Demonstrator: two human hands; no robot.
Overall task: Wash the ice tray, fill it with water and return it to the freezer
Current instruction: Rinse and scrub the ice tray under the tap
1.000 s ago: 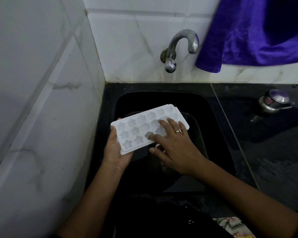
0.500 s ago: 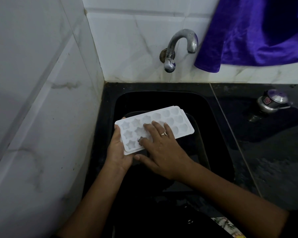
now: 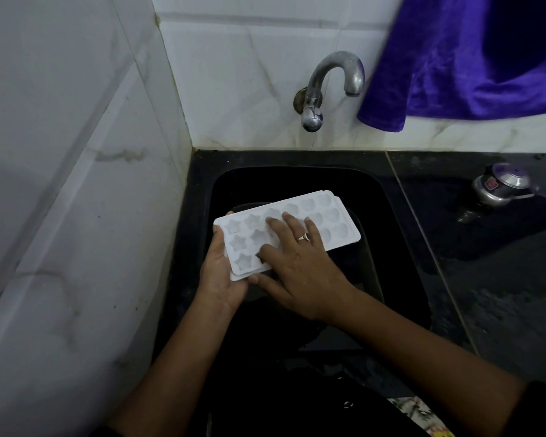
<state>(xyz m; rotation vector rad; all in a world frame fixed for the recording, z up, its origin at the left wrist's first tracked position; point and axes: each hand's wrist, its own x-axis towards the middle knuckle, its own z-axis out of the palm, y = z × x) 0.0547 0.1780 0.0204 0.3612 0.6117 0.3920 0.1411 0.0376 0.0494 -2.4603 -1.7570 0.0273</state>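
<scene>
Blocked on left by white marble-tiled side wall (image 3: pixel 60 200), flush against black rectangular sink (image 3: pixel 297 159). Blocked at rear by curved steel tap (image 3: pixel 331 59) and hanging purple velvety cloth (image 3: pixel 470 58). Occupied mid-basin by white plastic star-celled ice tray (image 3: pixel 331 216). Open between tray and tap spout. Open rightward over black speckled counter (image 3: pixel 501 294), except at small steel pressure cooker (image 3: pixel 500 187).

A single head-worn wide-angle view looks steeply down, close over the black sink (image 3: pixel 297 181), facing the tap (image 3: pixel 328 80) on the tiled wall (image 3: pixel 234 74).
</scene>
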